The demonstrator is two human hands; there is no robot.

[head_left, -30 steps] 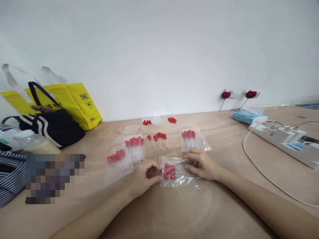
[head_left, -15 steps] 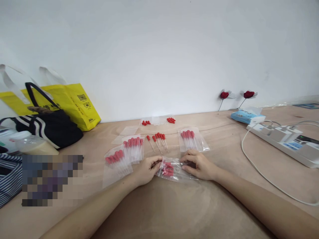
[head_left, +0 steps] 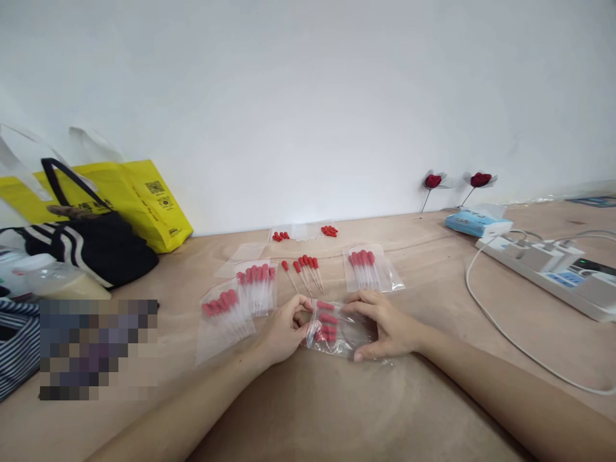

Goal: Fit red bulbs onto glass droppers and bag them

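Observation:
A clear zip-lock bag lies on the table in front of me, holding several droppers with red bulbs. My left hand pinches the bag's left end, by the bulbs. Over the bag's right part rests my right hand, thumb and fingers spread apart and touching the plastic. Just beyond my hands, loose red-bulb droppers lie on the tabletop. Filled dropper bags sit on both sides: one bag at right, another bag and a third bag at left.
Loose red bulbs and clear pieces lie by the wall. To the left stand a yellow bag, a black bag and a bottle. A tissue pack and a power strip with a white cable occupy the right.
My right hand has opened from a pinch, its thumb moving down and away from the fingers. The bag now lies flatter, its droppers more spread out. My left hand keeps its hold.

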